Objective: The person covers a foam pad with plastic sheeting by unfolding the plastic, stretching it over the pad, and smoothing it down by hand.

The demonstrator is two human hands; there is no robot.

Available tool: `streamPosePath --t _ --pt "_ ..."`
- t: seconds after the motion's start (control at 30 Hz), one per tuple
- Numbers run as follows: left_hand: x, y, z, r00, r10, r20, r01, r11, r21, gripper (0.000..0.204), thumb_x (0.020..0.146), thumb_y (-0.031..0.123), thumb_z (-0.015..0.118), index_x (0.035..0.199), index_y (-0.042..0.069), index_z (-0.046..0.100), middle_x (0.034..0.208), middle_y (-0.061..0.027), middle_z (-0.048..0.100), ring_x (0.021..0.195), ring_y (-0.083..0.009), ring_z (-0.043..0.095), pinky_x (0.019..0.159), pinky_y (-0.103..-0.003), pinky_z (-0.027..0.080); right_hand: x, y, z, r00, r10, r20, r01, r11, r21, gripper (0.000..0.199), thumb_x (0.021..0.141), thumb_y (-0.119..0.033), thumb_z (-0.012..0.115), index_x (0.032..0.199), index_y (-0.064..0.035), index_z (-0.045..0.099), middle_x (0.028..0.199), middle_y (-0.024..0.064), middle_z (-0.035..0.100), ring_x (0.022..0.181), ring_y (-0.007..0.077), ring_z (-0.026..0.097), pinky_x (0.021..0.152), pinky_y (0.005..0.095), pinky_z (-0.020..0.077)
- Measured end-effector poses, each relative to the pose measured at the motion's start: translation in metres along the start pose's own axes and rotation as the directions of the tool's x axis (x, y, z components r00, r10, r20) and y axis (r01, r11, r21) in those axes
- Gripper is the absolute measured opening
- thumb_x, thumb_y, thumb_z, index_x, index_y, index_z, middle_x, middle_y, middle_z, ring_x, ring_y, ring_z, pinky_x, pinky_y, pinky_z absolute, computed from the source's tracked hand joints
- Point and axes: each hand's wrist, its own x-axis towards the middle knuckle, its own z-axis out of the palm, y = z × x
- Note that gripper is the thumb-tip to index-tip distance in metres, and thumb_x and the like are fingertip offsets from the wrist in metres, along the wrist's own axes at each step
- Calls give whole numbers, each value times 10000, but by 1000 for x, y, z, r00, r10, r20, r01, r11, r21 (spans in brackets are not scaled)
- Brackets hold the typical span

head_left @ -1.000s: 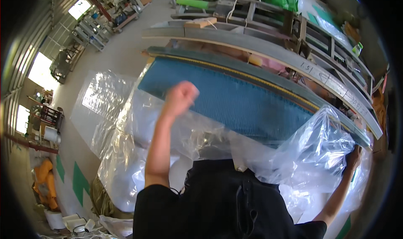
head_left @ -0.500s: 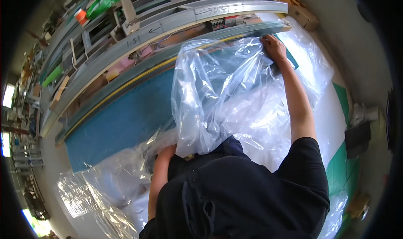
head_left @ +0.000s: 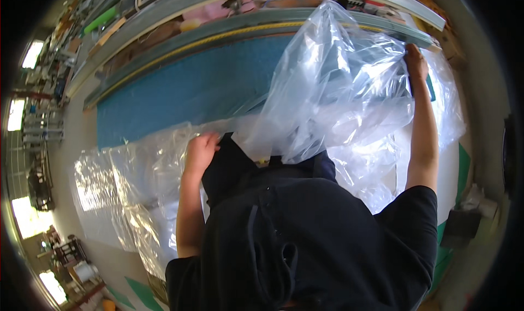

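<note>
Plastic sheet (head_left: 322, 87), clear and crumpled, is spread over the right part of the blue panel (head_left: 180, 93) and along its near side. By the closed grip of the right hand (head_left: 416, 64), a gathered part is held near the panel's right end. The fingers of the left hand (head_left: 201, 151) are bent beside the sheet, but whether anything is held there cannot be told.

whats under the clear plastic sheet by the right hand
Beneath the clear plastic sheet, parts of the blue surface and yellow strip show faintly through; creases and glare hide the rest.
</note>
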Motion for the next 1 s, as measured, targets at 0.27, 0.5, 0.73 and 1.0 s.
streamPosePath --t 0.27,0.5,0.73,1.0 --pt "19 -31 115 898 437 46 -438 885 159 552 768 112 591 1302 147 452 1163 -188 556 1094 -338 520 919 -370 416 7 2 0 990 137 -24 -139 981 -134 301 889 -365 373 1039 -195 572 1039 134 625 981 343 584 773 459 461" --pt "-39 59 21 895 400 197 -444 839 315 247 767 34 509 991 71 605 951 -151 616 933 -297 575 836 -405 420 6 3 15 989 150 -4 -150 984 -92 303 898 -378 356 1027 -188 554 1032 135 621 970 362 579 763 486 457" --pt "-132 90 -208 124 385 -914 -565 785 254 360 864 271 506 1088 -10 528 1025 -120 590 874 -223 576 787 -369 461 101 201 46 977 -150 -150 172 975 141 445 870 -444 417 1208 -167 503 1229 117 520 1103 308 517 888 405 418" --pt "-66 -95 -5 915 99 -391 -385 508 -770 509 900 298 531 1320 60 371 1250 -80 460 1107 -208 472 935 -349 402 68 105 82 986 153 61 -148 985 -85 466 904 -485 277 1116 -198 576 1124 150 579 1037 368 546 865 447 434"
